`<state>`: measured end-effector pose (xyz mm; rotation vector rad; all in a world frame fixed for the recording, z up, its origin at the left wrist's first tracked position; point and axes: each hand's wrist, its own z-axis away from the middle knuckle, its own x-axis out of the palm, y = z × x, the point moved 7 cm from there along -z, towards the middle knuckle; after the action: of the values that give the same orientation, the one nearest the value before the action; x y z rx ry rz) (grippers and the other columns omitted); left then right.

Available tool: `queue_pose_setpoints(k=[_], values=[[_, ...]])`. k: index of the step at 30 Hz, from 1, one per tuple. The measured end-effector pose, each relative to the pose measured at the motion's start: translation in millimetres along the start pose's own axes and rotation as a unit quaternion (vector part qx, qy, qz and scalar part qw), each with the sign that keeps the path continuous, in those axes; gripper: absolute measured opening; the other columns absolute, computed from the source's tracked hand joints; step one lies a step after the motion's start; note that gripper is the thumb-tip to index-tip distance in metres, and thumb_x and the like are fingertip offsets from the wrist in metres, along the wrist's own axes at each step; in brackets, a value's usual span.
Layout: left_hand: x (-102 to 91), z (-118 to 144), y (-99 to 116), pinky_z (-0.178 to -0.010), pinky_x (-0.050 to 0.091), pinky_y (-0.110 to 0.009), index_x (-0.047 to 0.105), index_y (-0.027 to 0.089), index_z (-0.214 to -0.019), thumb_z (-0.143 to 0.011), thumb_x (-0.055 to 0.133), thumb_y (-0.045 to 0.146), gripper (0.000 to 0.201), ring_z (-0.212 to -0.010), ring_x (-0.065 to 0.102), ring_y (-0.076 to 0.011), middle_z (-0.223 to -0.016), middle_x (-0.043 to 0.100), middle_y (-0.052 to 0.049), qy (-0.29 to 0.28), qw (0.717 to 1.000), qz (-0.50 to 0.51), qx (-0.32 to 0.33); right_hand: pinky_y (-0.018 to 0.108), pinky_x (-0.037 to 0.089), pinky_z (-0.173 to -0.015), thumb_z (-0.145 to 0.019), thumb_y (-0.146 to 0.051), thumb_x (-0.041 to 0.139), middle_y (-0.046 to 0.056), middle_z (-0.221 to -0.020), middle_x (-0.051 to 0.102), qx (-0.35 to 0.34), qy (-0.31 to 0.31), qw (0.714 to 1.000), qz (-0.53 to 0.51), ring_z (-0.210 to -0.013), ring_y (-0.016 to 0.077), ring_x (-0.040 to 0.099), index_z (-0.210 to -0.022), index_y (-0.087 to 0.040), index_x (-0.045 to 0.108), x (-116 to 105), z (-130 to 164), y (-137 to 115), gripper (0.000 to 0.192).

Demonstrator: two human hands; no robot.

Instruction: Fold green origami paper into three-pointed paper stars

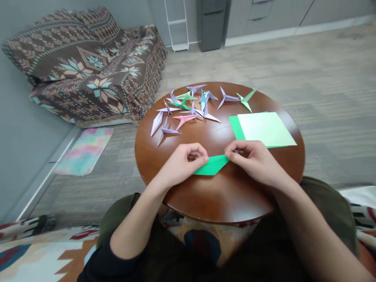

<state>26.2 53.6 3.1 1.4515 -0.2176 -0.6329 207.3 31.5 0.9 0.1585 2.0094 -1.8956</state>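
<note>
The left hand has its fingers curled tight, thumb and forefinger pinching the left end of a folded green paper, and the right hand is curled the same way, pinching the paper's right end. The paper lies flat on the round wooden table, just below its centre, between the two hands. At one o'clock from the paper rests a stack of green sheets, close to the right hand, and from eleven to twelve o'clock a scatter of folded paper cranes spreads across the table's far side.
</note>
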Motion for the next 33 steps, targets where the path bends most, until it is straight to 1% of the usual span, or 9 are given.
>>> queue_pose_setpoints(k=[3, 7, 11, 18, 21, 22, 26, 30, 33], values=[[11.1, 1, 0, -0.064, 0.042, -0.023, 0.069, 0.014, -0.083, -0.086, 0.076, 0.036, 0.023, -0.065, 0.054, -0.0112, -0.072, 0.063, 0.001, -0.048, 0.999, 0.024, 0.000, 0.026, 0.046, -0.057, -0.090, -0.029, 0.068, 0.002, -0.073, 0.070, -0.007, 0.002, 1.000, -0.010, -0.062, 0.0155, 0.059, -0.081, -0.020, 0.072, 2, 1, -4, 0.014], [10.4, -2, 0, -0.066, 0.043, -0.023, 0.068, 0.015, -0.081, -0.085, 0.079, 0.039, 0.027, -0.066, 0.054, -0.0115, -0.072, 0.063, 0.002, -0.001, 0.999, 0.046, 0.011, 0.028, 0.050, -0.064, -0.089, -0.035, 0.074, 0.004, -0.079, 0.073, -0.001, -0.004, 0.999, -0.040, -0.071, 0.0182, 0.064, -0.086, -0.019, 0.074, 3, 1, -5, 0.017], [16.9, -3, -2, -0.067, 0.044, -0.024, 0.067, 0.015, -0.083, -0.086, 0.078, 0.039, 0.026, -0.067, 0.055, -0.0119, -0.073, 0.063, 0.001, -0.016, 0.998, 0.060, 0.010, 0.027, 0.049, -0.064, -0.089, -0.032, 0.072, 0.002, -0.076, 0.071, -0.016, 0.001, 0.999, -0.040, -0.069, 0.0172, 0.062, -0.083, -0.019, 0.073, 3, -1, -6, 0.015], [19.1, -4, -5, -0.069, 0.045, -0.024, 0.067, 0.016, -0.087, -0.087, 0.077, 0.039, 0.025, -0.071, 0.057, -0.0131, -0.079, 0.065, -0.001, 0.017, 0.996, 0.080, 0.032, 0.027, 0.044, -0.059, -0.093, -0.030, 0.064, 0.001, -0.069, 0.066, -0.017, 0.005, 1.000, -0.009, -0.064, 0.0155, 0.057, -0.076, -0.019, 0.069, 10, 1, -9, 0.021], [19.6, -4, -6, -0.068, 0.044, -0.024, 0.069, 0.016, -0.093, -0.086, 0.078, 0.037, 0.024, -0.071, 0.058, -0.0130, -0.080, 0.065, -0.001, 0.009, 0.996, 0.084, 0.031, 0.028, 0.051, -0.065, -0.089, -0.025, 0.069, 0.002, -0.083, 0.072, -0.044, 0.043, 0.998, -0.027, -0.070, 0.0167, 0.065, -0.090, -0.020, 0.068, 6, 0, -11, 0.005], [19.6, -3, -5, -0.067, 0.043, -0.023, 0.069, 0.016, -0.095, -0.087, 0.077, 0.036, 0.023, -0.070, 0.057, -0.0126, -0.080, 0.065, 0.000, 0.005, 0.996, 0.081, 0.032, 0.028, 0.052, -0.067, -0.087, -0.023, 0.070, 0.003, -0.089, 0.073, -0.055, 0.055, 0.996, -0.033, -0.074, 0.0172, 0.067, -0.096, -0.021, 0.066, 4, 0, -11, 0.010], [19.3, 0, 4, -0.065, 0.042, -0.023, 0.068, 0.016, -0.091, -0.092, 0.070, 0.034, 0.018, -0.069, 0.055, -0.0124, -0.079, 0.062, 0.000, -0.017, 0.998, 0.029, 0.048, 0.033, 0.058, -0.078, -0.090, -0.017, 0.067, 0.007, -0.104, 0.071, -0.120, 0.031, 0.992, 0.006, -0.095, 0.0222, 0.071, -0.096, -0.023, 0.066, 2, 3, -17, 0.008], [11.3, 7, 19, -0.073, 0.046, -0.026, 0.069, 0.017, -0.087, -0.094, 0.065, 0.026, 0.012, -0.077, 0.060, -0.0152, -0.085, 0.067, -0.003, 0.022, 0.990, -0.100, 0.093, 0.039, 0.059, -0.092, -0.092, -0.015, 0.062, 0.012, -0.128, 0.067, -0.191, -0.006, 0.980, 0.055, -0.119, 0.0278, 0.067, -0.100, -0.024, 0.069, 2, 12, -32, 0.013], [10.0, 12, 26, -0.078, 0.048, -0.028, 0.069, 0.018, -0.085, -0.093, 0.063, 0.021, 0.011, -0.082, 0.063, -0.0169, -0.085, 0.068, -0.003, 0.033, 0.979, -0.159, 0.122, 0.044, 0.056, -0.101, -0.090, -0.016, 0.065, 0.012, -0.131, 0.067, -0.219, -0.007, 0.972, 0.089, -0.123, 0.0299, 0.065, -0.102, -0.025, 0.067, 4, 16, -40, 0.015]])
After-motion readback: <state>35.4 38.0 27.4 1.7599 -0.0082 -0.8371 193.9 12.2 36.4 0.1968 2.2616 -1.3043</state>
